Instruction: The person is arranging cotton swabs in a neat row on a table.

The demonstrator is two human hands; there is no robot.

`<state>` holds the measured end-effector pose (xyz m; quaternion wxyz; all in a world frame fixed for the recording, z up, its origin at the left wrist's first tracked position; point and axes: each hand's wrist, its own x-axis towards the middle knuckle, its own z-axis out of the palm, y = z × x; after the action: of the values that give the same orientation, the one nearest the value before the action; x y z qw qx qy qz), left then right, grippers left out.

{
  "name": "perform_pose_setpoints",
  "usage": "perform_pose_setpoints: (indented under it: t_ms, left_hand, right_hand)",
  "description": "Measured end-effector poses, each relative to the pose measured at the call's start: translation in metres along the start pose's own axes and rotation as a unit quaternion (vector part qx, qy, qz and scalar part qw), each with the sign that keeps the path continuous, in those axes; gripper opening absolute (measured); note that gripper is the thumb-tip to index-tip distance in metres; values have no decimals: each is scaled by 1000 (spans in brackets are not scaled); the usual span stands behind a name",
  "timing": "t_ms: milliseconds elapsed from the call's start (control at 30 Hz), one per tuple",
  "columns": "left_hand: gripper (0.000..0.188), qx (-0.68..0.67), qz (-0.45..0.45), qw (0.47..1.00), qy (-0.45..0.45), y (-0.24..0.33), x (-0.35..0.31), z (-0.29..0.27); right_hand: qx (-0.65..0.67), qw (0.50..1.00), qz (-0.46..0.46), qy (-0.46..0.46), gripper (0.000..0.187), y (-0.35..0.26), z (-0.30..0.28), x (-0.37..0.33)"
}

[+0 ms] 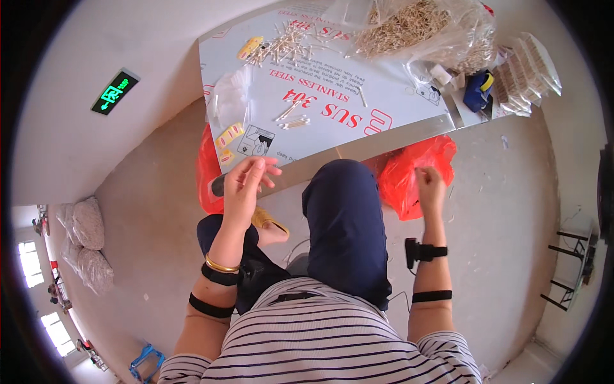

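Observation:
My left hand [251, 181] is raised just off the near left edge of the table, fingers loosely bent and apart, with nothing seen in it. Beyond it on the sheet-covered table lie yellow printed labels [230, 135] and several cotton swabs [295, 122] in a small loose group. My right hand [431, 185] is in front of a red plastic bag [400, 185] that hangs at the table's near edge. Its fingers are curled together; whatever they may hold is too small to see. A single swab [362, 96] lies farther in on the tabletop.
Clear plastic sleeves [230, 96] lie at the table's left, with a heap of swabs [288, 46] behind. A big clear bag of swabs [416, 29], a blue tape dispenser [478, 91] and filled packs [527, 73] stand right. Another red bag [208, 176] hangs left.

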<state>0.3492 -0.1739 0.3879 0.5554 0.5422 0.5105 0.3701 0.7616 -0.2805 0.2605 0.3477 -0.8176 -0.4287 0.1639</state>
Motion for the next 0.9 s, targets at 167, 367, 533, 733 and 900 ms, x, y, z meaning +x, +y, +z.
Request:
perform_pose_setpoints:
  t_ms: [167, 367, 533, 733, 900]
  left_hand:
    - [24, 16, 26, 997, 71, -55, 56, -11]
    - [23, 195, 96, 973, 74, -126, 146, 6]
    - [23, 376, 141, 909, 110, -159, 204, 10]
    - [17, 432, 130, 889, 77, -164, 225, 24]
    - [15, 412, 154, 898, 30, -155, 226, 21]
  right_hand:
    - [53, 985, -127, -100, 19, -69, 88, 42]
    - [-75, 987, -140, -34, 23, -61, 173, 167]
    - [-167, 979, -96, -66, 19, -79, 222, 202]
    - [-65, 954, -231, -180, 12, -151, 265, 200]
    - [-64, 893, -352, -271, 9, -185, 287, 193]
